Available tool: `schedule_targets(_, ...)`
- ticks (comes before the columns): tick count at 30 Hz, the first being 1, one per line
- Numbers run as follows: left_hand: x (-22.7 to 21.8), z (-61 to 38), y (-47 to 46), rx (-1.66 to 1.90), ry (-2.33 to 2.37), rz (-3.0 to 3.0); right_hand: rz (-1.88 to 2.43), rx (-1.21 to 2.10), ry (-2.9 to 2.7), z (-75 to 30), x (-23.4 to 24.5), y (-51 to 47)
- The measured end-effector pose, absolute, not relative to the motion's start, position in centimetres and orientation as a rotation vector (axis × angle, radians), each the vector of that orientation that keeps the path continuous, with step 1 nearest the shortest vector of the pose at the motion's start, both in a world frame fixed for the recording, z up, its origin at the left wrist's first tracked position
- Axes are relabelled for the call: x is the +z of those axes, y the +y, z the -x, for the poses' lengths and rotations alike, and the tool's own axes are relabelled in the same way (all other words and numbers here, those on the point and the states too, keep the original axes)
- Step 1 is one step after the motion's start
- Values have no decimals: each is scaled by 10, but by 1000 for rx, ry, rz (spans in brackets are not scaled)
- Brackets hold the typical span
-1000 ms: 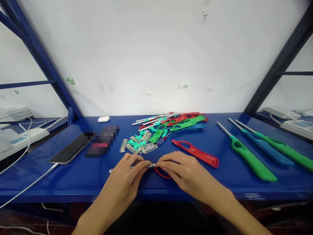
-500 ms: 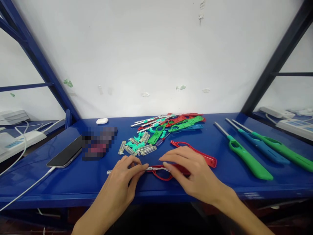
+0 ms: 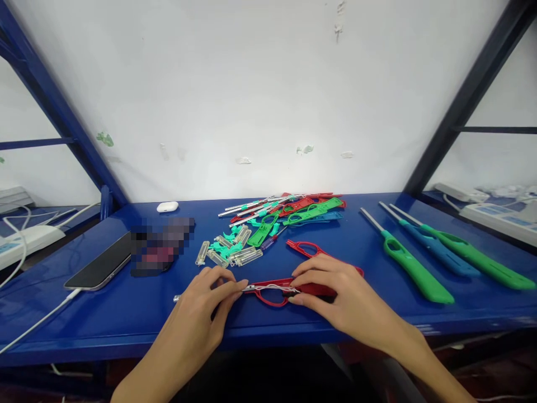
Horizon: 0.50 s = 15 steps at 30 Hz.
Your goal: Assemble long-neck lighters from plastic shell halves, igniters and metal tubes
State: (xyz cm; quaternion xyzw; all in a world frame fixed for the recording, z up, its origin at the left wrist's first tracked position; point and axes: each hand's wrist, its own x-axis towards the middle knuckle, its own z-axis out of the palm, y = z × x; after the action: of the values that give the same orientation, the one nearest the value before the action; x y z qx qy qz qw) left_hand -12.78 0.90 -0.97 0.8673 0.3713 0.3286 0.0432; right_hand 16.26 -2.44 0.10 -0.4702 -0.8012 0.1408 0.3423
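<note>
A red lighter shell half (image 3: 316, 288) lies near the front edge of the table, its looped trigger opening showing between my hands. My left hand (image 3: 205, 305) pinches the metal tube (image 3: 176, 299) at the shell's narrow end; the tube's tip pokes out on the left. My right hand (image 3: 342, 294) has thumb and fingers closed on a small black part (image 3: 290, 294) over the shell, its far side hidden by the fingers. Thin white wire (image 3: 271, 287) runs from the tube towards that part. Behind my right hand lies another red shell half (image 3: 296, 245), partly covered.
Clear fuel tanks (image 3: 248, 257) and teal triggers (image 3: 218, 247) lie in a heap behind my left hand. Further back are metal tubes (image 3: 235, 211), green shell halves (image 3: 319, 211) and a screwdriver (image 3: 268, 242). Assembled lighters (image 3: 413, 268) lie right; a phone (image 3: 100, 263) charges left.
My right hand has lowered its fingertips onto the shell and closed them on the black part, which now shows. My left hand keeps its pinch on the tube. The camera view has shifted slightly.
</note>
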Motion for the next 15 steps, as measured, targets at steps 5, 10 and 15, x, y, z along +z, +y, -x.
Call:
schedule_targets(5, -10, 128, 9, 989, 1142, -2634, 1124, 255, -2089, -162, 3, -20)
schedule_targets(10, -12, 129, 10, 979, 1147, -2627, 1048, 101, -2112, -164, -1, -17)
schedule_targets(15, -10, 128, 9, 980, 1154, -2639, 1061, -1, -2115, -166, -9, -17)
